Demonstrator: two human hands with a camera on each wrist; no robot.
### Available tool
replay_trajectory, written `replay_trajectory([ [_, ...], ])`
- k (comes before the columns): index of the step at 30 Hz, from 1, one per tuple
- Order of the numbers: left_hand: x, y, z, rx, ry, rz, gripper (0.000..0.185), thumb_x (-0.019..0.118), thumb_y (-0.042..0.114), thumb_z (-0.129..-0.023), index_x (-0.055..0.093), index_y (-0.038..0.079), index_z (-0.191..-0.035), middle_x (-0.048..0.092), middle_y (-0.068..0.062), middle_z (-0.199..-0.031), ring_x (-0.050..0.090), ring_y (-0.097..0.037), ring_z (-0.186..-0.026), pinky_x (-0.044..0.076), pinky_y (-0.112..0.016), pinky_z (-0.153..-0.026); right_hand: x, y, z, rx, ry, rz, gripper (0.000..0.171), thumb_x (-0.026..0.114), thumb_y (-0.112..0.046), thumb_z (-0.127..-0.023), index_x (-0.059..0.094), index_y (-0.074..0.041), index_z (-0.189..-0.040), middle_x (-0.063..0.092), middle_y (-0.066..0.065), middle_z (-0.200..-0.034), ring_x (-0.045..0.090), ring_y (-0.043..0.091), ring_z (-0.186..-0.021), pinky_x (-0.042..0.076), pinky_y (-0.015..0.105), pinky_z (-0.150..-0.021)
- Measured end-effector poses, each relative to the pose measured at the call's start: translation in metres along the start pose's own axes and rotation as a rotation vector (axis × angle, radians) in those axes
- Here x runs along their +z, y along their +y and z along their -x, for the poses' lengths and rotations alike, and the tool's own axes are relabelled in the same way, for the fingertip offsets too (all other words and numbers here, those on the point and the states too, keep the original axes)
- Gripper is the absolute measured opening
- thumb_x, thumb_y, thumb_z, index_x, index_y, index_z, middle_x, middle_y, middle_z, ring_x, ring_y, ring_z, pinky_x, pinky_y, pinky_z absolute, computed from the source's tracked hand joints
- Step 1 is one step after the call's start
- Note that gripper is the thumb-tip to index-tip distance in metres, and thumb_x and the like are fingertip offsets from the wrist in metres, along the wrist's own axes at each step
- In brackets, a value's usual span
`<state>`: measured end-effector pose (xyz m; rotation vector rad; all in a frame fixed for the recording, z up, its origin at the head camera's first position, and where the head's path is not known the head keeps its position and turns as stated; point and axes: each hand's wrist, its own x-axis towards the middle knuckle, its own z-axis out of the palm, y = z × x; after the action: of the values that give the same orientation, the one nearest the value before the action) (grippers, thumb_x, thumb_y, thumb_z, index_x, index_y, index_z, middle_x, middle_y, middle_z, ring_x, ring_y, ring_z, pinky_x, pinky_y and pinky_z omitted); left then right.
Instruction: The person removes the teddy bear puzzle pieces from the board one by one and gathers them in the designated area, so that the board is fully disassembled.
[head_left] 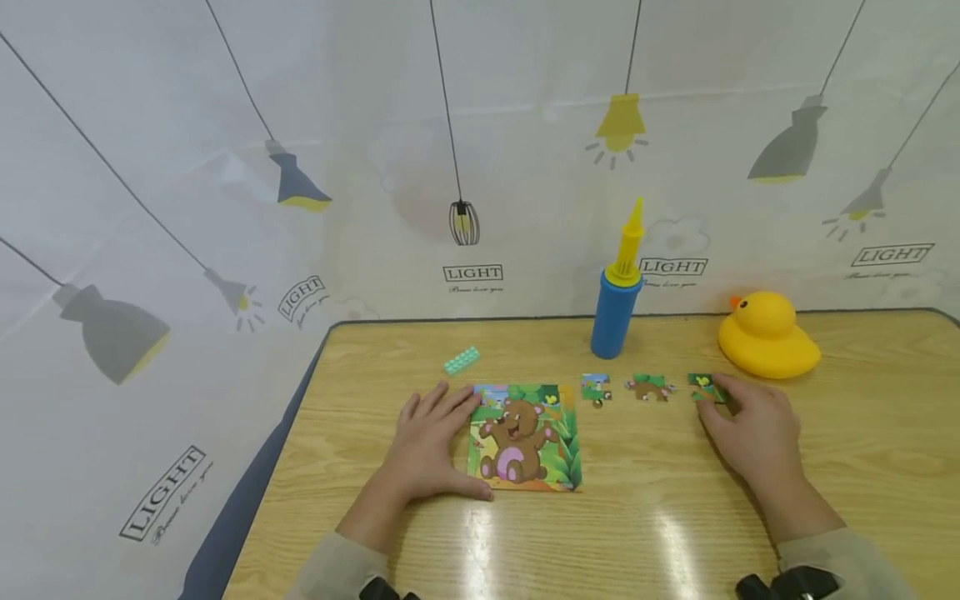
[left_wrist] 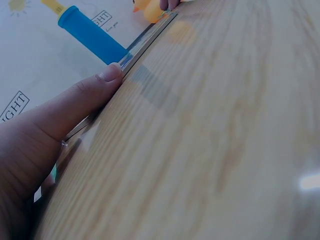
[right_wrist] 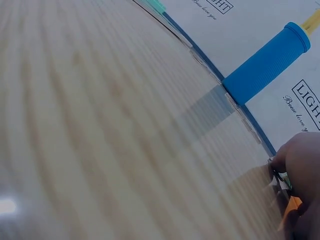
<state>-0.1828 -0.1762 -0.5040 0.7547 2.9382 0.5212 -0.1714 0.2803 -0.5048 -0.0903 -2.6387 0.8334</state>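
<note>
In the head view, a square bear jigsaw puzzle [head_left: 517,433] lies flat on the table. My left hand [head_left: 431,442] is spread beside it, fingertips at its upper left corner and thumb along its lower edge. The left wrist view has the thumb [left_wrist: 107,75] touching the board's edge. My right hand [head_left: 753,425] pinches a green puzzle piece [head_left: 703,385] between thumb and forefinger at the right end of a row. Two other pieces, one with blue sky [head_left: 595,387] and one with brown bear parts [head_left: 650,387], lie between it and the board.
Behind the pieces stands a blue balloon pump [head_left: 617,317] with a yellow nozzle. A yellow rubber duck [head_left: 768,337] sits beyond my right hand. A mint-green toy brick [head_left: 461,360] lies above the puzzle's left corner. Lamp-printed fabric hangs along the table's back edge.
</note>
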Motion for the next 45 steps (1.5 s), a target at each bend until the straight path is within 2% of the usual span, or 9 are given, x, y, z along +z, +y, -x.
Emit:
replay_trajectory([
  [5,0.0010,-0.0011,0.0003,0.000,0.004,-0.012,0.143,0.077,0.096,-0.055,0.032,0.025,-0.170,0.025,0.007,-0.176,0.011,-0.032,-0.163,0.001,-0.064,-0.127,0.0011,-0.0014,0.0008,-0.021,0.027,0.019,0.039,0.074,-0.015,-0.094,0.072,0.007,-0.126,0.070,0.033,-0.125,0.055,0.060,-0.115,0.039,0.074,-0.093],
  [11,0.0018,-0.0013,0.0006,0.000,-0.006,-0.006,0.143,0.076,0.096,-0.055,0.032,0.025,-0.170,0.024,0.007,-0.176,0.011,-0.032,-0.163,0.001,-0.064,-0.127,0.0023,-0.0012,0.0023,-0.018,0.035,0.026,0.036,0.073,-0.015,-0.095,0.073,0.009,-0.122,0.068,0.032,-0.130,0.053,0.059,-0.118,0.040,0.071,-0.094],
  [23,-0.0014,-0.0002,0.0004,0.009,0.013,0.006,0.141,0.079,0.093,-0.056,0.033,0.023,-0.170,0.026,0.005,-0.176,0.013,-0.033,-0.163,0.002,-0.066,-0.127,0.0046,0.0013,-0.0012,-0.023,0.046,0.030,0.035,0.073,-0.014,-0.095,0.073,0.009,-0.122,0.068,0.031,-0.130,0.054,0.059,-0.120,0.039,0.071,-0.095],
  [35,-0.0005,0.0005,-0.0007,0.012,0.010,0.006,0.141,0.080,0.092,-0.057,0.033,0.023,-0.170,0.027,0.004,-0.176,0.013,-0.035,-0.163,0.002,-0.066,-0.126,0.0004,-0.0005,-0.0025,-0.013,0.004,0.011,0.041,0.070,-0.018,-0.098,0.069,0.010,-0.127,0.066,0.034,-0.130,0.056,0.056,-0.120,0.036,0.067,-0.100],
  [40,-0.0012,0.0014,-0.0004,0.009,0.007,0.012,0.141,0.081,0.091,-0.057,0.033,0.023,-0.170,0.027,0.003,-0.176,0.013,-0.035,-0.163,0.002,-0.066,-0.126,0.0007,-0.0019,-0.0030,0.008,-0.035,0.029,0.048,0.067,-0.026,-0.101,0.065,0.009,-0.134,0.064,0.034,-0.135,0.053,0.056,-0.122,0.035,0.069,-0.098],
  [45,-0.0005,0.0011,0.0000,0.006,0.008,0.010,0.141,0.079,0.093,-0.056,0.033,0.024,-0.170,0.026,0.004,-0.176,0.012,-0.034,-0.163,0.002,-0.066,-0.126,0.0056,-0.0074,-0.0021,-0.040,0.003,0.071,0.046,0.070,-0.025,-0.097,0.068,0.005,-0.131,0.063,0.034,-0.132,0.052,0.060,-0.119,0.036,0.075,-0.093],
])
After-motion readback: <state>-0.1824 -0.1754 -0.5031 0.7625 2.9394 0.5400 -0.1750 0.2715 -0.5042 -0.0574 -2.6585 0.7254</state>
